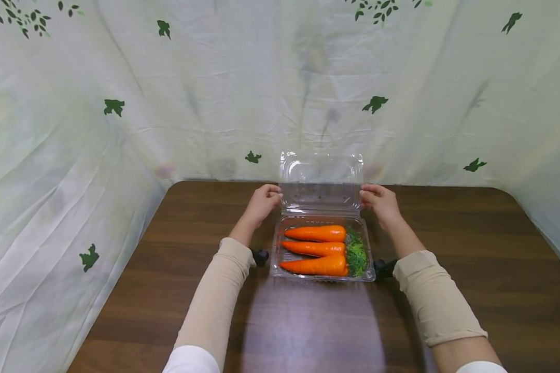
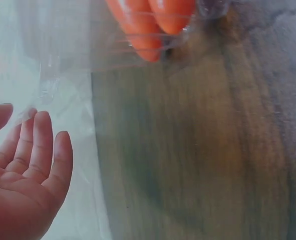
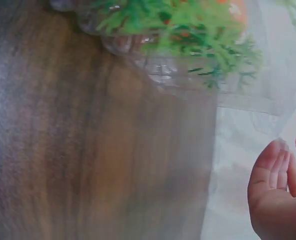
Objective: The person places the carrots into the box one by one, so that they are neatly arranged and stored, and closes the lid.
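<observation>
A clear plastic clamshell container (image 1: pixel 276 269) sits on the table with its lid (image 1: pixel 321 197) raised at the back. Three orange carrots (image 1: pixel 315 249) lie side by side in its base, leafy green tops (image 1: pixel 356 254) to the right. My left hand (image 1: pixel 263 203) pinches the lid's left edge between thumb and fingertips; in the left wrist view this hand (image 2: pixel 32 170) has its palm showing. At the opposite edge, my right hand (image 1: pixel 381 203) pinches the lid the same way. In the right wrist view, the fingertips of that hand (image 3: pixel 275 195) meet the clear rim.
The brown wooden table (image 1: pixel 168 290) has its far edge just behind the lid. A pale curtain (image 1: pixel 214 103) with green leaf and bird prints hangs behind and at both sides. Dark wrist devices (image 1: pixel 260 257) show beside the container.
</observation>
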The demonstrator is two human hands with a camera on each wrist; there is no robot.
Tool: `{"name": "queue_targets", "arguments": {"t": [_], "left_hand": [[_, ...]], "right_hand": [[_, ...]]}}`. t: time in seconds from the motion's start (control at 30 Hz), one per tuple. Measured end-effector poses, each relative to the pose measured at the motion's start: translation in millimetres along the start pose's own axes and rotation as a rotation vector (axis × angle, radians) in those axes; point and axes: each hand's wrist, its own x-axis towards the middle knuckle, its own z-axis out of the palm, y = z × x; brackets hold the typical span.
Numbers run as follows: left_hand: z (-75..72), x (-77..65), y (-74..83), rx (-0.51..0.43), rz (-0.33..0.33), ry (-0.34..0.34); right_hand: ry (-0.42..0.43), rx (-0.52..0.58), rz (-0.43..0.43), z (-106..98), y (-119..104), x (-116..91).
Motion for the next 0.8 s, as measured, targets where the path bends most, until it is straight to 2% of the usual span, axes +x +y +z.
{"name": "queue_targets", "arguments": {"t": [0.1, 0.23, 0.5, 0.8], "left_hand": [[-1.8, -0.2, 5.7, -0.022, -0.009, 0.008], [-2.3, -0.1, 13.8, -0.058, -0.006, 0.027], [-6.5, -3.7, 28.2, -0.099, 0.049, 0.049], [-12.6, -13.2, 40.5, -0.068, 0.113, 0.034]], "right_hand": [[0.006, 0.003, -0.017, 0, -5, 0], [0.018, 0.063, -0.042, 0, -12, -1], [0.009, 0.106, -0.177, 1, -26, -7], [-0.051, 0.147, -0.289, -5, -41, -19]]}}
